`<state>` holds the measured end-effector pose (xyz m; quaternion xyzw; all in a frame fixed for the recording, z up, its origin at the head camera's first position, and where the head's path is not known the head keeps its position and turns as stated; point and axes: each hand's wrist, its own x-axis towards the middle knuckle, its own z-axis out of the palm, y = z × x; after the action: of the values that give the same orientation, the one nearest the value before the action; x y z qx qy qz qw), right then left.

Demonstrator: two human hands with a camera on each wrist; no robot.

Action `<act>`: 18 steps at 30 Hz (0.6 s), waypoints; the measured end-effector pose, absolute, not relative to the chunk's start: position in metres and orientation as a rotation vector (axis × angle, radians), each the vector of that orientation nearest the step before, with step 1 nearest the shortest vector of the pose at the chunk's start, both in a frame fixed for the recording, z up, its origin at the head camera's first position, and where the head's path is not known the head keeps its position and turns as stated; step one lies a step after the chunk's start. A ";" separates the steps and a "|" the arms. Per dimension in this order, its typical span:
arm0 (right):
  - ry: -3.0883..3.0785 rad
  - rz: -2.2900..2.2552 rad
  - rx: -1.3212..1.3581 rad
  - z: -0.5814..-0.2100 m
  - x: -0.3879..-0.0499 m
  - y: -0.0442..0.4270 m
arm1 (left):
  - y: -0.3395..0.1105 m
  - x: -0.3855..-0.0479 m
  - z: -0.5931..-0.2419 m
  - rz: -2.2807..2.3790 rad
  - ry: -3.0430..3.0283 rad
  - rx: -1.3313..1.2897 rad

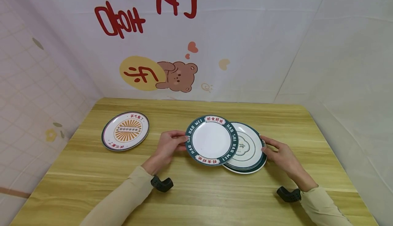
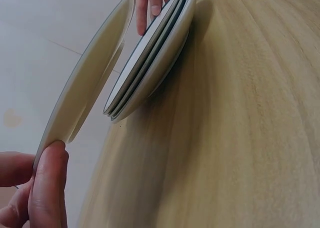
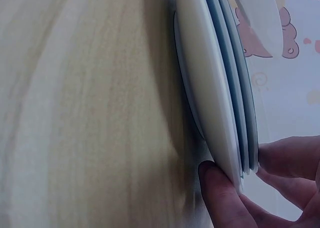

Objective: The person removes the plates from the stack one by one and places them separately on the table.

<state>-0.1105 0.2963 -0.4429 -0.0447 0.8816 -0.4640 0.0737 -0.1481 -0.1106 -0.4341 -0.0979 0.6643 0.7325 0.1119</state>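
Green-rimmed HAO SHI HAO WEI plate raised over mid-table, its left rim pinched by the left hand.
I see it clear of the plate stack just right, whose right rim the right hand pinches. The sunburst plate lies near the wooden table's far left corner; a bear-printed backdrop hangs beyond the far edge.

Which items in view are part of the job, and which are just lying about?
In the job:
round white plate with green lettered rim, pinched by the left hand
stack of round white plates, gripped by the right hand

Apparently just lying about:
round white plate with orange sunburst, untouched
white printed cloth backdrop
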 end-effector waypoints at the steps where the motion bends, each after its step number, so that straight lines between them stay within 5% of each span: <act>1: 2.648 -1.395 -0.135 -0.443 -0.110 0.296 | -0.111 -0.148 -0.434 2.151 1.951 -0.291; 18: 2.646 -1.402 -0.128 -0.441 -0.110 0.296 | -0.130 -0.150 -0.438 2.174 1.944 -0.307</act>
<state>-0.1103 0.2958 -0.4412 -0.0426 0.8806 -0.4664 0.0720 -0.1495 -0.1295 -0.4379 -0.1041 0.6594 0.7372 0.1043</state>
